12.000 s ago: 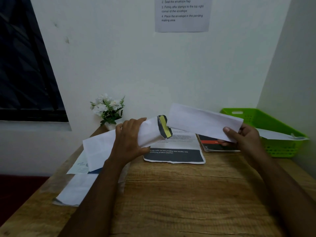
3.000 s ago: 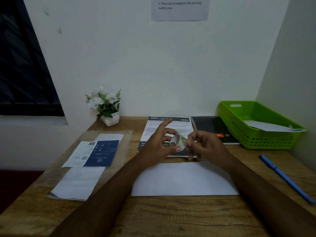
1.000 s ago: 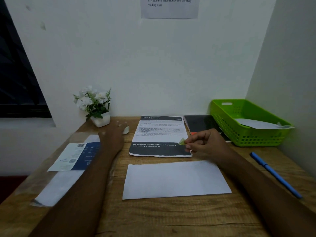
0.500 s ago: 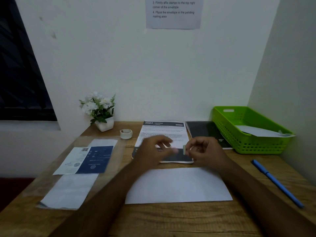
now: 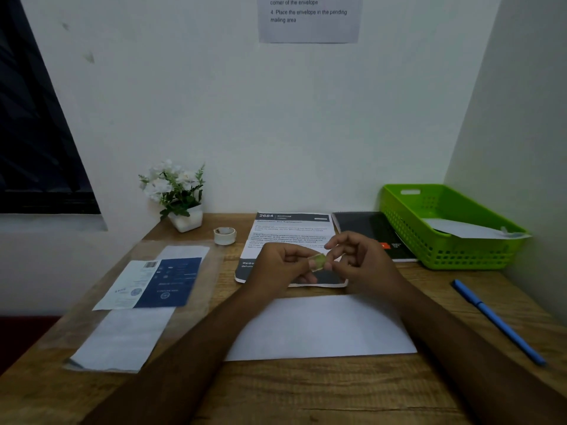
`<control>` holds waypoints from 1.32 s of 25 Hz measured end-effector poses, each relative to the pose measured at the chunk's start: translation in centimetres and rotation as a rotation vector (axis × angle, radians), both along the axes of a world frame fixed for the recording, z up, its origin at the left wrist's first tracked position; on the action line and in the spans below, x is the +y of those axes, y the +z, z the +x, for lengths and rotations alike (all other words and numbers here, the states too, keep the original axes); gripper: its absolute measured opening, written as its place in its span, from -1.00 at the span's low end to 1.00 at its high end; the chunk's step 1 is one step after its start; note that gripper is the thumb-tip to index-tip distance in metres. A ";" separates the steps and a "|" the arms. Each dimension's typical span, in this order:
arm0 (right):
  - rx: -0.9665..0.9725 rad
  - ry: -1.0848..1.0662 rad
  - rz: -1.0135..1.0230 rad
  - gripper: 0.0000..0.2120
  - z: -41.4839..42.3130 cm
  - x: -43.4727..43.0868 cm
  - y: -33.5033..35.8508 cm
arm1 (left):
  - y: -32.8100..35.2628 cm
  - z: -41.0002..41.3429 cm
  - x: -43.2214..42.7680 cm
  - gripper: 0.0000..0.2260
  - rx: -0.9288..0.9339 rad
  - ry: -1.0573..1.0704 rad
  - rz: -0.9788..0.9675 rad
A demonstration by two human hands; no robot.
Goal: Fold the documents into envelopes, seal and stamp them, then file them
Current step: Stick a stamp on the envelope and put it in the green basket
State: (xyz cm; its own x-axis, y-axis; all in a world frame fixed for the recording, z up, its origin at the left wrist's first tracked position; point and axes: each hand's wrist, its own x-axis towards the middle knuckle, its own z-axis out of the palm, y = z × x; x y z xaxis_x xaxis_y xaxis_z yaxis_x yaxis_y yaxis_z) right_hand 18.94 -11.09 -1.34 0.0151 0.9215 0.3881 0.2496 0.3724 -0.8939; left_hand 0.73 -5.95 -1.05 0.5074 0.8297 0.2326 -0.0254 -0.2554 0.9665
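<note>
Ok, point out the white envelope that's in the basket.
The far-right envelope, lying in the green basket; the other envelope lies flat on the desk.

wall (image 5: 233,124) white | window (image 5: 33,142) dark, left | desk (image 5: 306,391) wooden | light dim

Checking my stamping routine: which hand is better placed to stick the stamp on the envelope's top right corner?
Right hand, likely: it pinches the stamp alongside the left hand, and sits nearer that corner of the envelope.
</note>
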 end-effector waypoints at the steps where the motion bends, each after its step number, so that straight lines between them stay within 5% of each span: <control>1: 0.052 0.006 -0.006 -0.76 0.0 0.1 0.1 | 0.1 -0.1 0.0 -0.87 -0.018 -0.009 -0.010; 15: -0.043 -0.049 0.006 -0.81 -0.1 -0.1 0.3 | 0.1 -0.3 0.1 -0.64 -0.046 -0.102 0.021; 20: -0.328 -0.009 0.002 -0.91 -0.2 -0.3 -0.3 | -1.0 -0.3 0.3 -0.57 0.130 -0.064 0.257; 25: -0.359 -0.016 -0.048 -0.88 0.2 -0.3 -0.2 | -1.3 0.0 0.0 -0.45 0.244 -0.084 0.418; 31: -0.156 -0.340 0.041 -0.94 3.3 0.3 0.3 | -0.9 0.1 -0.1 -0.83 0.492 -0.058 0.732; 33: -0.098 -0.444 0.082 -0.91 4.7 0.3 0.3 | -0.9 1.1 -1.2 -0.79 0.582 -0.148 0.831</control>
State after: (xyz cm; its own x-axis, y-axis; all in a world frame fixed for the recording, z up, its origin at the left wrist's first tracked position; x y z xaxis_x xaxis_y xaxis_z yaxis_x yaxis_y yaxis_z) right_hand 23.64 -10.77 -1.05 0.3615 0.8002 0.4786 0.4827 0.2786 -0.8303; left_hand 1.84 -7.18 -1.94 0.8092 0.4389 0.3905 0.3055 -0.8821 0.3585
